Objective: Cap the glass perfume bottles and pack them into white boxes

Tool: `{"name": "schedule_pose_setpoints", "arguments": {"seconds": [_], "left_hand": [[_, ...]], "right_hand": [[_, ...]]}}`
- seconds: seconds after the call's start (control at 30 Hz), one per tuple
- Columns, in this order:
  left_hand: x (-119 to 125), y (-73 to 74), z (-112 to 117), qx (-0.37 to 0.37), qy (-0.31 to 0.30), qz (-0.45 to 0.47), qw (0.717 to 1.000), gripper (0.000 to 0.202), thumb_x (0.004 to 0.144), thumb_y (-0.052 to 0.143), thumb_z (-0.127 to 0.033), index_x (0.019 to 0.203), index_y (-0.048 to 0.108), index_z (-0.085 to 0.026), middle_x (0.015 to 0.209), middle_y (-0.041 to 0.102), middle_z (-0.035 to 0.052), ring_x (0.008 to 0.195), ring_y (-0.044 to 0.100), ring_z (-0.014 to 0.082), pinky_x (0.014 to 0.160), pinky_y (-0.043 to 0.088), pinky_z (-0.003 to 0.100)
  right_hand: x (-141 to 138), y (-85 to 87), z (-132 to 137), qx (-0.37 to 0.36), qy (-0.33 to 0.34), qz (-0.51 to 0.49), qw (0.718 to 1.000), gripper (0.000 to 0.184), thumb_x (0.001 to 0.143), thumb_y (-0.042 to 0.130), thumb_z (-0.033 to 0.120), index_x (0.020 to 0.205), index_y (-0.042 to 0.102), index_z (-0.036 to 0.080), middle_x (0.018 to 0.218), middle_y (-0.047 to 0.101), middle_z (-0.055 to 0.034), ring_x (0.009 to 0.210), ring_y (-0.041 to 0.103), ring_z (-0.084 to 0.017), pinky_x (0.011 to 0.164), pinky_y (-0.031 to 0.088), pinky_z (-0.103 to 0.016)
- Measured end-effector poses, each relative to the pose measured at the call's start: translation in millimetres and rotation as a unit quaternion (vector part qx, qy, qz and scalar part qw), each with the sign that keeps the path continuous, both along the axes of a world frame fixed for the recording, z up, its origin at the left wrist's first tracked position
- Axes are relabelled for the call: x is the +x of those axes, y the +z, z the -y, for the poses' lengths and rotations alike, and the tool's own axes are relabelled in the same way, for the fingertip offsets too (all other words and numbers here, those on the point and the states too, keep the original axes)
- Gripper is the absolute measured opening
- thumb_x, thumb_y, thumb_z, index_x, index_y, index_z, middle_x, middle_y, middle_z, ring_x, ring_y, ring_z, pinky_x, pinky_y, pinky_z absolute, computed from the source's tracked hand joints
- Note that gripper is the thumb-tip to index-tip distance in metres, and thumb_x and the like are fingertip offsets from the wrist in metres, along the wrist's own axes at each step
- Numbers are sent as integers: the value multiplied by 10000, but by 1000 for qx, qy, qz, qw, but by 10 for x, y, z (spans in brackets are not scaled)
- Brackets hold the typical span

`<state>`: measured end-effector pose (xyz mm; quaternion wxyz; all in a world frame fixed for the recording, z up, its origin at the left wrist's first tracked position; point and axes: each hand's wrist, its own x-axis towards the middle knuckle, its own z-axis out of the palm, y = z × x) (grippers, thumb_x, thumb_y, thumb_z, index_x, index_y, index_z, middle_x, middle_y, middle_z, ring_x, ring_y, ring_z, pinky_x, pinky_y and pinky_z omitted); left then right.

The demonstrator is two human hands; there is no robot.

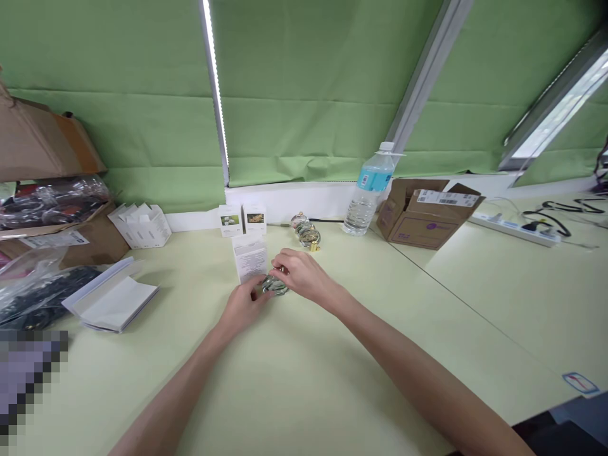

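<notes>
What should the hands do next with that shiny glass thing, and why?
Maybe the left hand should hold the glass piece still while the right hand turns it, since both hands touch it and it sits against the white leaflet.

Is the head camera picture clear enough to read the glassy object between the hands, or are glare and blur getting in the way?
In the head view, the glassy object looks soft and is partly hidden by the left hand and right hand; glare stays up at the window, away from them; the wide lens slants the blind rail.
</notes>
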<state>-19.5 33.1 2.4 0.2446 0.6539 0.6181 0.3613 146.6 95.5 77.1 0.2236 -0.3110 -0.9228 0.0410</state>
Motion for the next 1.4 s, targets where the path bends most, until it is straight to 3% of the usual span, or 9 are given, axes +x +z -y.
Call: {"name": "schedule_pose_setpoints", "arguments": {"seconds": [0.17, 0.37, 0.57, 0.77, 0.9, 1.07, 1.17, 1.23, 1.4], "left_hand": [[6, 11, 6, -3, 2, 0, 1000, 324, 825, 507, -374, 1101, 606, -237, 622, 493, -34, 538, 399, 118, 550, 307, 235], [-7, 17, 4, -3, -9, 15, 1000, 333, 821, 524, -388, 1117, 600, -257, 659, 529, -32, 568, 431, 123, 552, 320, 228], [-27, -26, -12, 0, -11, 34, 999, 340, 814, 541, -422, 1098, 608, -249, 687, 570, -25, 579, 458, 127, 538, 322, 225], [-11, -30, -13, 16, -8, 40, 999, 352, 806, 567, -432, 1091, 605, -229, 742, 600, -18, 554, 461, 114, 526, 337, 226], [-64, 14, 9, 117, 41, 18, 992, 285, 839, 542, -417, 1030, 583, -209, 882, 600, 11, 551, 447, 92, 561, 384, 233], [-309, 218, -4, 328, 190, -34, 925, 273, 808, 616, -342, 1022, 538, -192, 1031, 555, 77, 824, 547, 160, 738, 454, 289], [-439, 356, -73, 314, 145, -33, 937, 364, 807, 622, -330, 1141, 519, -225, 1267, 467, 104, 1149, 483, 227, 907, 452, 357], [-482, 402, -148, 282, 96, -20, 954, 376, 820, 605, -329, 1177, 516, -252, 1336, 428, 88, 1242, 424, 236, 965, 441, 387], [-487, 375, -330, 209, 27, 42, 977, 255, 829, 575, -336, 1066, 606, -246, 1205, 531, 61, 1116, 541, 213, 910, 514, 374]], "right_hand": [[-1, -13, -15, -20, -11, -21, 1000, 200, 897, 522, 319, 812, 606, 158, 807, 590, -32, 693, 502, -121, 636, 328, -240], [116, 23, -145, -155, 27, -38, 987, 355, 817, 579, 487, 1001, 605, 184, 922, 625, -52, 725, 534, -142, 603, 353, -235], [152, -143, -258, -234, 36, 39, 971, 239, 767, 621, 404, 785, 589, 168, 674, 574, 7, 553, 466, -113, 494, 291, -225], [134, -181, -300, -252, 44, 21, 966, 239, 741, 638, 388, 813, 628, 160, 661, 569, 15, 557, 455, -108, 491, 296, -219], [138, -182, -320, -262, 37, 15, 964, 270, 720, 657, 410, 809, 633, 157, 659, 572, 13, 553, 451, -108, 495, 306, -221], [118, -179, -315, -267, 30, 17, 963, 257, 719, 655, 409, 786, 632, 162, 644, 570, 15, 542, 459, -107, 489, 309, -221], [105, -173, -294, -265, 24, 15, 964, 252, 712, 659, 404, 774, 627, 163, 652, 575, 11, 539, 460, -107, 484, 304, -220], [99, -180, -283, -259, 17, 15, 966, 259, 709, 659, 409, 768, 623, 160, 639, 570, 12, 530, 453, -106, 474, 296, -221], [115, -174, -316, -240, 28, 24, 970, 260, 710, 658, 412, 750, 628, 157, 656, 581, 5, 538, 466, -109, 477, 295, -224]]}}
